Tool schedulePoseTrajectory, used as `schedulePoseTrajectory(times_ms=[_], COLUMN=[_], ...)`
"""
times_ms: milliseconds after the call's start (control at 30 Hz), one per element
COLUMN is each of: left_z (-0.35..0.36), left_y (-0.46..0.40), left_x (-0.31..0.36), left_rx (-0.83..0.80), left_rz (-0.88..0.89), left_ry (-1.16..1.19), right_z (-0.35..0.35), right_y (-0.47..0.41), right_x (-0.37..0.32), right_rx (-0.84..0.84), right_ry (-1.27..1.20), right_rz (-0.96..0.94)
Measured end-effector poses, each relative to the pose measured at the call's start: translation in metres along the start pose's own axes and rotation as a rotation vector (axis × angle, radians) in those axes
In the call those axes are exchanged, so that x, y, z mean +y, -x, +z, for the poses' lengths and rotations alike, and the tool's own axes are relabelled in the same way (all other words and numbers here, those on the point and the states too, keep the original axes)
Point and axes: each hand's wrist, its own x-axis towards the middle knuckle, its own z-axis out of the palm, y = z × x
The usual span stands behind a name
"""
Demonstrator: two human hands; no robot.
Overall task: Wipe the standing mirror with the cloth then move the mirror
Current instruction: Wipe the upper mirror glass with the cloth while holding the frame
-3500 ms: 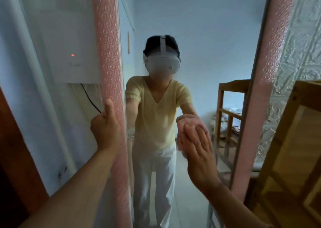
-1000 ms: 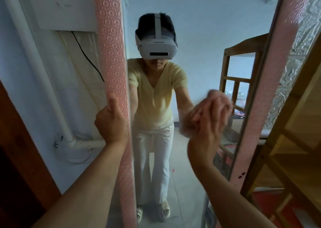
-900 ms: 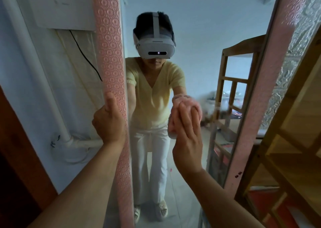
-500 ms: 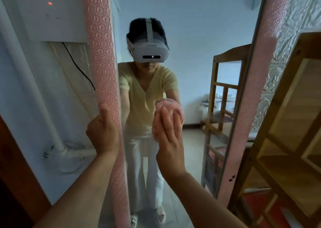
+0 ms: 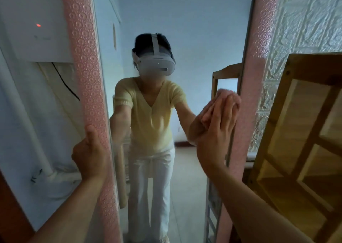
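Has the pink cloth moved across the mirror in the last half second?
Yes. The cloth under the right hand slid rightward, from mid-glass to beside the mirror's right frame.

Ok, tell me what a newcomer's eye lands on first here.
The tall standing mirror with its pink embossed frame fills the middle of the view, showing the reflection of a person in a white headset. At its right edge the right hand presses a pink cloth flat on the glass, while the left hand grips the frame's left side.
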Motion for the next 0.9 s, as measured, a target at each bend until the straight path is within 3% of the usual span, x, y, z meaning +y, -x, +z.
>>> schedulePoseTrajectory(times_ms=[100, 233, 333, 433, 600, 733, 900], left_z=[0.001, 0.002, -0.001, -0.002, -0.001, 0.001, -0.008], left_y=[-0.003, -0.003, -0.001, -0.002, -0.009, -0.011, -0.008], left_x=[-0.006, -0.007, 0.0, 0.0, -0.011, -0.014, -0.018], left_rx=[0.011, 0.029, 0.011, 0.004, -0.015, -0.016, -0.041], left_rz=[-0.015, -0.051, -0.031, -0.034, -0.063, -0.077, 0.148], left_ry=[-0.01, 0.03, 0.026, 0.029, 0.023, -0.001, 0.081], right_z=[-0.001, -0.002, -0.004, 0.003, 0.033, 0.056, 0.062], right_y=[-0.019, 0.061, 0.099, 0.079, 0.017, 0.005, 0.118], right_x=[0.006, 0.041, 0.054, 0.032, -0.038, -0.081, -0.058], right_rx=[0.043, -0.129, -0.158, -0.09, -0.004, -0.003, -0.279], right_ry=[-0.005, -0.029, -0.004, -0.087, -0.184, -0.167, -0.091], right_rz=[-0.075, -0.032, -0.051, -0.049, -0.304, -0.366, -0.591])
